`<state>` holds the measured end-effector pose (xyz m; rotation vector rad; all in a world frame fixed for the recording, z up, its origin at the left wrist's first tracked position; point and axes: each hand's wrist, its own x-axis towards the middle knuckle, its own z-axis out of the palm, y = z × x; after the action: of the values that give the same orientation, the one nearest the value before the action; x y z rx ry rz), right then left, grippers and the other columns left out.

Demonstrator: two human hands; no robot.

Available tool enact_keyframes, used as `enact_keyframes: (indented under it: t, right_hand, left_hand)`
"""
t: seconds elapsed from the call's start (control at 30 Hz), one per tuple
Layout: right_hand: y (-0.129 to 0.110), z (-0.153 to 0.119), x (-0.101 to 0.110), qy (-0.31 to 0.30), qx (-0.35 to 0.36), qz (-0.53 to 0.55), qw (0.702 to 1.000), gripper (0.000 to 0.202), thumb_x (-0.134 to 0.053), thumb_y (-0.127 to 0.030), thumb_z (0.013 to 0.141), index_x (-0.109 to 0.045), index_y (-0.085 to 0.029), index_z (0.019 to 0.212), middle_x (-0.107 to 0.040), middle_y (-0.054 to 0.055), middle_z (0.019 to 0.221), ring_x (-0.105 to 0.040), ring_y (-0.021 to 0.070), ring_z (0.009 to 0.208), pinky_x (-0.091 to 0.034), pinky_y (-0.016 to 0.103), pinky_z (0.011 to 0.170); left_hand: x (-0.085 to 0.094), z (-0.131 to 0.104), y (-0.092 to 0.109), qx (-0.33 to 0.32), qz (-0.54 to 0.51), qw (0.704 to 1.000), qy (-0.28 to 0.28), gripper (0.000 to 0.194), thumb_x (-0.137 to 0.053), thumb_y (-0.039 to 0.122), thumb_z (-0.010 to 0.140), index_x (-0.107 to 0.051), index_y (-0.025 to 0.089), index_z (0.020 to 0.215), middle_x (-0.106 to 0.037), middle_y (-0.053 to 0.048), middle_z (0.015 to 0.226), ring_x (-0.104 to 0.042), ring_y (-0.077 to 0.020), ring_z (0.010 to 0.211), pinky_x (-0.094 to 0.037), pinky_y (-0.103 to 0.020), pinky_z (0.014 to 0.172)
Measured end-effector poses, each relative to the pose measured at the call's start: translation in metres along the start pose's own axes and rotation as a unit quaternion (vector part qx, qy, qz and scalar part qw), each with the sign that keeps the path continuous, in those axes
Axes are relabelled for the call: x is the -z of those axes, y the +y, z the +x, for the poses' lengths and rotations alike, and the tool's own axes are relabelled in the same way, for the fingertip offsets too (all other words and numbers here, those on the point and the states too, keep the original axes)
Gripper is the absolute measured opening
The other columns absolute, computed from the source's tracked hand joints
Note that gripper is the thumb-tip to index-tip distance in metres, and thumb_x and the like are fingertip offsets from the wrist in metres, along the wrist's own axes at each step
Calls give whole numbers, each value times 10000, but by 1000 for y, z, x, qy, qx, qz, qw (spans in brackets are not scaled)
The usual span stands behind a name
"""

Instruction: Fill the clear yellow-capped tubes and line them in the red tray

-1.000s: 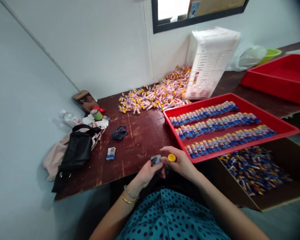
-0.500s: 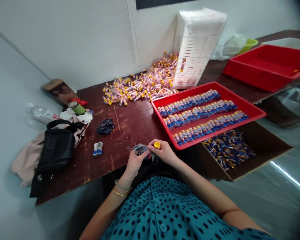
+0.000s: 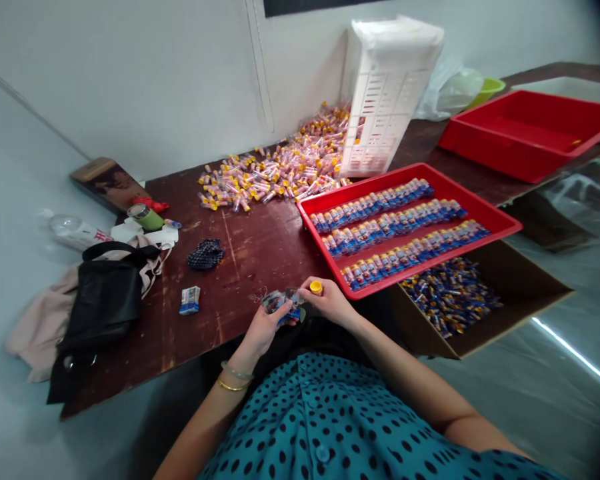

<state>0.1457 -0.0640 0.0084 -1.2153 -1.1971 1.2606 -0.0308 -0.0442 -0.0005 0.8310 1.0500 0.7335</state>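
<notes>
At left on the dark red desk (image 3: 280, 233), a small blue-and-white packet (image 3: 190, 300), lying well apart from the hands. At centre, by the near edge: left hand (image 3: 263, 328), thumb uppermost, grasping blue-and-clear film wrappers (image 3: 273, 302), printed detail too blurred to read. Just to the right: right hand (image 3: 333, 305), fingertips pinching a yellow-capped tube (image 3: 316, 288), thus nearer to it than the left. Governing relation: wrappers on the left, tube on the right, at roughly the same level; whether touching, not possible to tell. Round cap facing up toward the viewer; body mostly hidden by the fingers, long axis apparently running leftward from the cap, toward the wrappers. Long axis of the wrappers not discernible. Farther right, near the right hand: red tray (image 3: 503, 225) with three oblique rows of blue-sleeved pieces (image 3: 404, 256), yellow tops directed away from the near rim.
</notes>
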Motion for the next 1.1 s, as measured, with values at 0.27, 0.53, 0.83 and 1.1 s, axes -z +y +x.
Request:
enact_keyframes:
  t: [0.27,0.53,0.83,1.1]
  right_hand:
    - [7,-1,13,36,-37,-9,999,416,-440,-495,947,-508,-196,1227,-501,-43,729,-495,105,593,-435,234,577]
    - [-15,-1,27,47,25,-31,998,318,-670,-451,820,-700,-195,1006,-625,22,880,-571,144,777,-478,260,716]
    - [-35,15,16,48,17,111,993,368,-698,-471,796,-666,-210,1054,-662,18,940,-626,155,844,-522,283,790]
    - [-27,11,27,-7,68,50,996,291,-734,-402,792,-561,-206,919,-637,20,920,-626,148,794,-546,286,735]
  left_hand:
    - [6,8,-5,-72,19,995,63,333,-908,308,524,-676,144,699,-673,16,652,-597,-117,609,-488,-227,576]
    - [8,10,-2,-91,57,993,55,330,-901,271,513,-639,159,680,-633,35,638,-576,-118,599,-469,-233,568]
    - [2,7,1,-79,60,995,-18,320,-885,238,561,-599,160,683,-633,18,712,-580,-124,652,-470,-238,588]
    - [-3,-1,7,-12,32,998,-50,356,-899,284,543,-622,154,723,-625,21,658,-600,-133,611,-481,-259,602]
